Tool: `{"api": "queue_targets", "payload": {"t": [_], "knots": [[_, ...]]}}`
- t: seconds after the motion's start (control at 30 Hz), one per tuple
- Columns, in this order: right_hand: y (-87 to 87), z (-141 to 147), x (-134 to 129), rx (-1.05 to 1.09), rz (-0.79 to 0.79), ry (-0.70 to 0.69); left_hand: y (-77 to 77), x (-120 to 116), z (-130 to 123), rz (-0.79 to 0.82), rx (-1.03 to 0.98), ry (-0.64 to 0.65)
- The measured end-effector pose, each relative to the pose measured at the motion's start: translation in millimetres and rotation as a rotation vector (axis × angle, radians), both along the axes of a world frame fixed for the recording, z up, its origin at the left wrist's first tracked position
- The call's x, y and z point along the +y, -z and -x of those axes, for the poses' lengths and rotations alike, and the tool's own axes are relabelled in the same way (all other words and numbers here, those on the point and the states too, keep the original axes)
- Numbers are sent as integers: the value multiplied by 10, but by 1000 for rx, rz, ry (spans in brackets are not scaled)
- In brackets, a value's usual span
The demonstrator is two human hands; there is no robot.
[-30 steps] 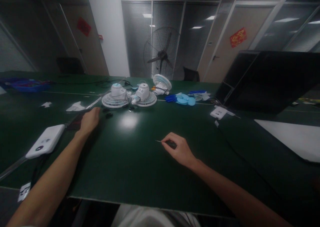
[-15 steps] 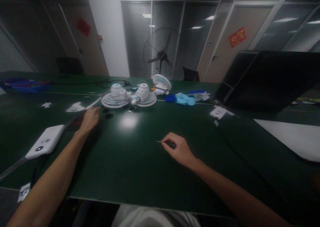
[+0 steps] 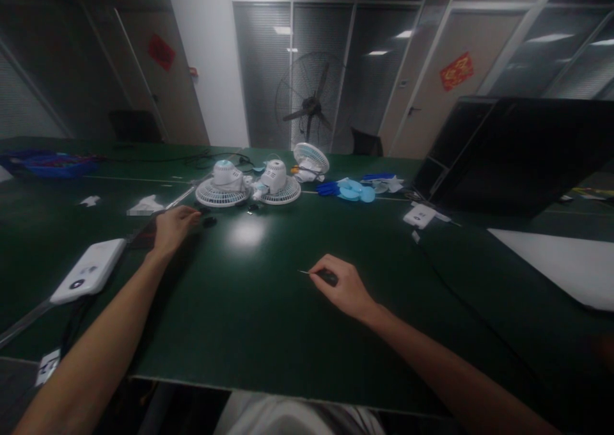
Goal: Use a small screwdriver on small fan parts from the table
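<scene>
My left hand [image 3: 173, 229] is over the left side of the green table, fingertips drawn together beside small black round parts [image 3: 210, 221]. Whether something small sits between those fingertips I cannot make out. Near the middle, my right hand [image 3: 343, 286] pinches a thin metal rod [image 3: 304, 271] between thumb and fingertips; its tip points left, and the rest is hidden in the hand. Beyond the left hand, a white fan head [image 3: 223, 195] and a second fan head [image 3: 278, 189] lie grille-down. A third fan head [image 3: 311, 161] rests tilted behind them.
Light-blue fan blades [image 3: 355, 190] lie at the back centre. A white power bank-like box [image 3: 90, 272] is at left, with another white box [image 3: 419, 216] at right. A large black monitor-like panel [image 3: 518, 157] stands at the right. A blue basket [image 3: 60, 166] sits far left.
My left hand has shifted slightly, its fingertips now reaching further right towards the black round parts. The right hand with the metal rod stays in the same place.
</scene>
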State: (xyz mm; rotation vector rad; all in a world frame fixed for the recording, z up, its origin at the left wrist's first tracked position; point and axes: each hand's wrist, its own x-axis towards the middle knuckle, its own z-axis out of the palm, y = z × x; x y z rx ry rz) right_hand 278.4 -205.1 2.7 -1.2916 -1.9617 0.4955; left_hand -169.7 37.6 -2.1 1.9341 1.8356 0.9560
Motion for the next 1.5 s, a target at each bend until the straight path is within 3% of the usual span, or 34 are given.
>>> {"api": "queue_targets", "payload": {"t": [0.23,0.7,1.0,1.23,1.5], "knots": [[1,6,-1,-8,-3,0,-3,23,22,-65,-44,-27],[8,-4,-6,-10,-9,1,36,49,30,17,-158,-2],[39,6,14,-11,-8,-2,-10,50,-13,73,-99,36],[45,10,21,-14,-14,-6,46,30,-168,-74,114,32],[25,11,10,-6,-17,-5,142,74,-147,-47,44,12]]}}
